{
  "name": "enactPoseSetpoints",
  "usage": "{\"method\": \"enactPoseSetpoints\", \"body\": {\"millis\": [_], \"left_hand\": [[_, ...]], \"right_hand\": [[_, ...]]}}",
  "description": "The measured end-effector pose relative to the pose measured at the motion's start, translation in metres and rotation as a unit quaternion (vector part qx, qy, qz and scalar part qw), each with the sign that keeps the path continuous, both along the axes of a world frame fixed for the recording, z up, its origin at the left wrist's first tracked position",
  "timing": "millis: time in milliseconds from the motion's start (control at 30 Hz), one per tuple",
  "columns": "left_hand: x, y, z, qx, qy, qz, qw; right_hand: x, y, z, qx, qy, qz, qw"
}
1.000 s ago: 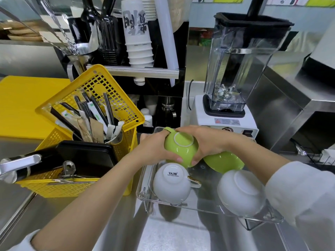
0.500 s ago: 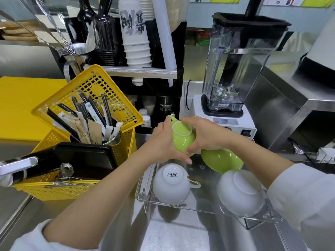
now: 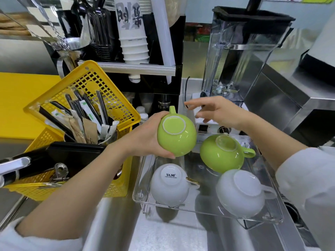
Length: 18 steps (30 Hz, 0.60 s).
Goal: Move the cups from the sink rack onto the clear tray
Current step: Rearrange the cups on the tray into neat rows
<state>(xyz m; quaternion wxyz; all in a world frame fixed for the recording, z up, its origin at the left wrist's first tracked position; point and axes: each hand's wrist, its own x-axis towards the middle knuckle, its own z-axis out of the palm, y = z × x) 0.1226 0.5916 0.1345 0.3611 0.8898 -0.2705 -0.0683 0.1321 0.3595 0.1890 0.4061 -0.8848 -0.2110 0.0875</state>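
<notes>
a: starting from the left, what's there?

b: a yellow basket [image 3: 101, 84] of utensils, out of the job. just right of it the left hand [image 3: 145, 134] is wrapped around a green cup [image 3: 176, 135], base up, handle pointing away, held above the far-left corner of the clear tray [image 3: 199, 211].

a: and on the tray?

b: three cups, all upside down: a white cup [image 3: 169, 185] front left, a second green cup [image 3: 221, 153] at the back, another white cup [image 3: 241, 192] front right.

a: the right hand [image 3: 217, 113]?

b: empty, fingers loosely spread, hovering just beyond the held cup, not touching it.

a: so which step?

b: placing, i'd say. next move calls for lowering the cup rim-down into the free back-left spot, clear of its neighbours.
</notes>
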Motion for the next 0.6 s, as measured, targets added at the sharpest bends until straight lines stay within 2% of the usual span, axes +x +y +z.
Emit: {"method": "enactPoseSetpoints", "body": {"millis": [67,167,233,367,500,600], "left_hand": [[0.003,0.000,0.005,0.002,0.003,-0.014,1.000],[0.005,0.000,0.009,0.014,-0.005,-0.031,0.999],[0.005,0.003,0.009,0.018,-0.006,-0.036,0.999],[0.001,0.004,0.005,0.031,-0.002,-0.048,0.998],[0.002,0.004,0.004,0.032,0.006,-0.057,0.998],[0.007,0.005,0.003,0.038,0.014,-0.071,0.997]], "right_hand": [[0.011,0.008,-0.004,-0.052,-0.022,-0.002,0.998],[0.019,0.023,-0.010,-0.079,-0.007,0.023,0.997],[0.023,0.032,-0.011,-0.131,-0.054,0.039,0.989],[0.027,0.040,-0.013,-0.235,-0.200,0.057,0.950],[0.026,0.039,-0.022,-0.339,-0.254,0.060,0.904],[0.025,0.039,-0.024,-0.363,-0.261,0.048,0.893]]}}
